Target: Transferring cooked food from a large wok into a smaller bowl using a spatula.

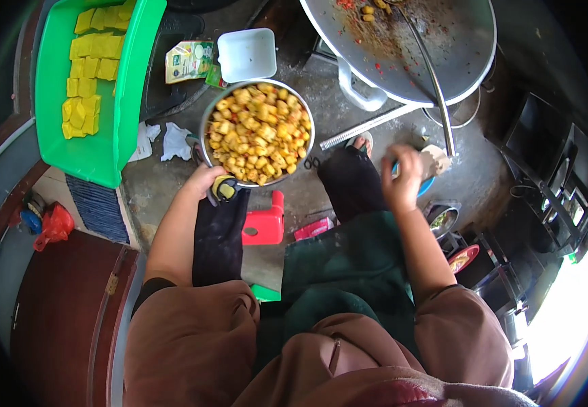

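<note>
My left hand (206,181) grips the near-left rim of a round metal bowl (205,124), with a dark and yellow cloth between hand and rim. Fried yellow cubes (261,132) flecked with red fill the bowl. My right hand (404,175) is raised over the floor, blurred, its fingers apart and nothing seen in them. Just beyond it are a pale object (434,160), too unclear to name, and the edge of a blue round thing (425,187). A large wok (456,61) stands ahead on the right, with a few yellow pieces, red bits and a long-handled metal ladle (435,86) in it.
A green plastic tub (130,96) with yellow tofu blocks (90,66) stands at the left. Near the bowl are a white container (247,56), a printed pouch (189,61) and scissors (312,163). A red stool (268,226) is between my legs. Small dishes and black racks stand at the right.
</note>
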Demonstrator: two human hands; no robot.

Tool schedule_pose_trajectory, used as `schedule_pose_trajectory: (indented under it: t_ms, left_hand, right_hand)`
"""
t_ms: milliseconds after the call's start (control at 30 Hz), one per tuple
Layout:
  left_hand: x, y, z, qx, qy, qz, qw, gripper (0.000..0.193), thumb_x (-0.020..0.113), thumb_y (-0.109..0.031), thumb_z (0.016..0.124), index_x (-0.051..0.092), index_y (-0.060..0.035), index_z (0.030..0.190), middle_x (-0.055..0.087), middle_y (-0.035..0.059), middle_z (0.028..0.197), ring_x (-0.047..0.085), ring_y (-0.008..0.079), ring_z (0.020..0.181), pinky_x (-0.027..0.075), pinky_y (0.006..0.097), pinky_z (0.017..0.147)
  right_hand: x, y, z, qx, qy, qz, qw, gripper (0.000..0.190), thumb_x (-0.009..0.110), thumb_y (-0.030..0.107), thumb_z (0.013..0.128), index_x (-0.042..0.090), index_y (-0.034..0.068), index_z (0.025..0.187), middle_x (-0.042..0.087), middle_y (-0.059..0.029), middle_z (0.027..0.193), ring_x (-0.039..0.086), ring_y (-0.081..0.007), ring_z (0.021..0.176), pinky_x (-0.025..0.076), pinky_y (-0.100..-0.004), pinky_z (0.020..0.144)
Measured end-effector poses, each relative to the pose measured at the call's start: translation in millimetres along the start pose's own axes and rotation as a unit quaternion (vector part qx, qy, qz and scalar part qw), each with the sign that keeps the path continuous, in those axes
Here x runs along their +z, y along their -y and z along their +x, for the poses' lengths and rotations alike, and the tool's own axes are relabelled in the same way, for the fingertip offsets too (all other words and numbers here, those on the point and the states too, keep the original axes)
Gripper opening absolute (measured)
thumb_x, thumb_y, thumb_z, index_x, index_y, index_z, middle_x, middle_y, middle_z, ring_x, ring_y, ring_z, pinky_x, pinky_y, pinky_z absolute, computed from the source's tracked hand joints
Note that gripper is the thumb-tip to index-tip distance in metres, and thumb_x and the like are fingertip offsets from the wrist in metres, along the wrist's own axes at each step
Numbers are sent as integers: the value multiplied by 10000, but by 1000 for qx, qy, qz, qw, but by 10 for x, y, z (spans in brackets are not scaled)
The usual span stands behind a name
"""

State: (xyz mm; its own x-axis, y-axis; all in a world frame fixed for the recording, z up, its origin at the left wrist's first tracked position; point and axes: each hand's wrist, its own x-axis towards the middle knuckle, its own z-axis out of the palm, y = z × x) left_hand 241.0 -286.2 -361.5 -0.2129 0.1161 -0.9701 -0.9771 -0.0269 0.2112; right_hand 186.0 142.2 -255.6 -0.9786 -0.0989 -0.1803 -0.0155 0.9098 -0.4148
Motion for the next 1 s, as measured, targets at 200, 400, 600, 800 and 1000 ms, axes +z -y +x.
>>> schedule_pose_trajectory:
  t_ms: [200, 400, 600, 800, 1000]
  left_hand:
    - [64, 15, 938, -17, 71, 116, 991, 427, 545, -73, 717, 501, 31, 1129, 603, 127, 958, 611, 190, 800, 503, 301, 654]
    - [90, 96, 1579, -4, 89, 118, 989, 384, 539, -67, 719, 538, 21, 1093, 616, 122, 944, 621, 175, 785, 507, 287, 657]
    - [179, 121, 1860, -22, 113, 127, 985, 389, 611, -138, 754, 548, -2, 1113, 611, 101, 1041, 605, 162, 878, 481, 277, 759]
    - [145, 342, 1731, -29, 279, 463, 841, 723, 764, -368, 638, 486, -57, 1227, 546, 148, 1184, 525, 197, 1057, 410, 279, 889]
    - [790, 1272, 1228, -144, 376, 665, 629, 710, 753, -425, 596, 538, -52, 1160, 608, 176, 1053, 596, 293, 946, 477, 352, 804]
  right_hand:
    - [297, 148, -26, 14, 340, 65, 938, 284, 615, 168, 769, 582, 111, 1045, 585, -113, 975, 554, -305, 937, 430, -407, 806]
    - [326, -71, -25, 100, 374, 21, 922, 295, 604, 164, 789, 572, 105, 1076, 598, -120, 963, 598, -284, 865, 477, -378, 776]
    - [316, -158, -31, 120, 381, 29, 917, 293, 602, 149, 787, 572, 96, 1074, 599, -125, 923, 605, -272, 824, 479, -368, 760]
    - [239, -244, 19, 150, 355, 34, 922, 289, 613, 129, 777, 581, 80, 1060, 600, -135, 898, 605, -271, 811, 478, -363, 746]
    - [186, -482, 34, 186, 343, 23, 921, 299, 620, 121, 773, 580, 59, 1063, 604, -143, 902, 607, -271, 806, 476, -355, 741]
